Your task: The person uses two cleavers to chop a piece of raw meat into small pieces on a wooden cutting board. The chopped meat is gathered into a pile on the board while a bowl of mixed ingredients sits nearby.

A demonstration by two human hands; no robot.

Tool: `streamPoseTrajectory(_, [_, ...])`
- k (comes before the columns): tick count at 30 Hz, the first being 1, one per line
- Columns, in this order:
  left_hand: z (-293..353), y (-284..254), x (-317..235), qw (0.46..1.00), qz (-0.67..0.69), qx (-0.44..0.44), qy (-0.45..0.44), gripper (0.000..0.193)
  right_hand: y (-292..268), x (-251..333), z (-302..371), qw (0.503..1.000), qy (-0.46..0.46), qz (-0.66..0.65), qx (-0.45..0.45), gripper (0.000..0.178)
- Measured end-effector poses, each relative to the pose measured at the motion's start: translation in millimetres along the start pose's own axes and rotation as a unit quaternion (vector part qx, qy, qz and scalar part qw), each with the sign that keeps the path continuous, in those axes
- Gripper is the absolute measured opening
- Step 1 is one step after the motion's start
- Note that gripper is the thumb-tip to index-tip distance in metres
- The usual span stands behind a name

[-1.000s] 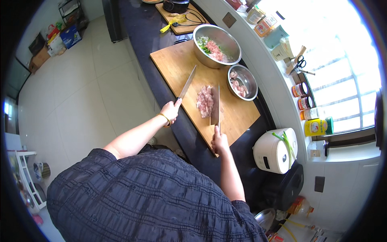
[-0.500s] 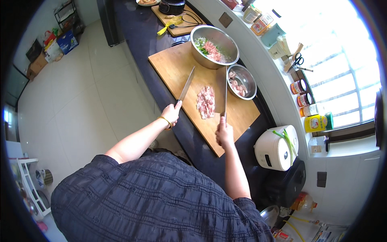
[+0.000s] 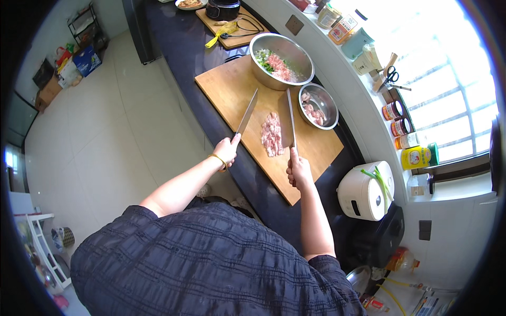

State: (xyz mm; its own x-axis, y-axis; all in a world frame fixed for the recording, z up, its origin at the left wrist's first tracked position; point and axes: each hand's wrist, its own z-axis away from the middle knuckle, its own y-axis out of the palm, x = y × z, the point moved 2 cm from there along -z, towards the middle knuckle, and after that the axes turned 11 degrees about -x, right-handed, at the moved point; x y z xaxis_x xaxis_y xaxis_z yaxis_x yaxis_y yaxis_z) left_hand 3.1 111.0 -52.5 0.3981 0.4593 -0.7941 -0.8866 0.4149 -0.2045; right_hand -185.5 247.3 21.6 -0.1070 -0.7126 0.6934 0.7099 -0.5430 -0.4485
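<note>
Gripping knife (image 3: 247,112) and cleaver (image 3: 288,124), left hand (image 3: 226,149) and right hand (image 3: 300,169) show plainly (cleaver's contact with board (image 3: 226,84) doesn't).

At the centre, the board (image 3: 224,87) is honey-brown, the meat (image 3: 272,136) pink flecked with white, the left knife (image 3: 247,112) and right knife (image 3: 291,125) silver-grey. Above, the large bowl (image 3: 304,59) is silver, its filling (image 3: 275,64) green, white and pink. The bracelet (image 3: 219,160) is golden yellow; the shirt (image 3: 221,258), at bottom, blue-black with darker checks. At right, the cooker (image 3: 356,194) is white, the scallion (image 3: 380,183) green. Upper left, the box (image 3: 87,60) is blue.
</note>
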Motion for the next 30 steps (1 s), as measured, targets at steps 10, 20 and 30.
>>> streamPoseTrajectory(10, [3,-2,-3,1.0,-0.007,0.018,-0.011,0.051,7,-7,8,0.999,-0.029,0.022,-0.019,0.052])
streamPoseTrajectory(20, [2,-2,-6,0.999,-0.008,0.033,-0.012,0.05,25,-32,0,0.994,-0.073,0.068,-0.053,0.053])
streamPoseTrajectory(30, [-1,-9,-7,0.998,-0.006,0.051,-0.022,0.05,45,-46,14,0.999,0.005,0.041,-0.034,0.053])
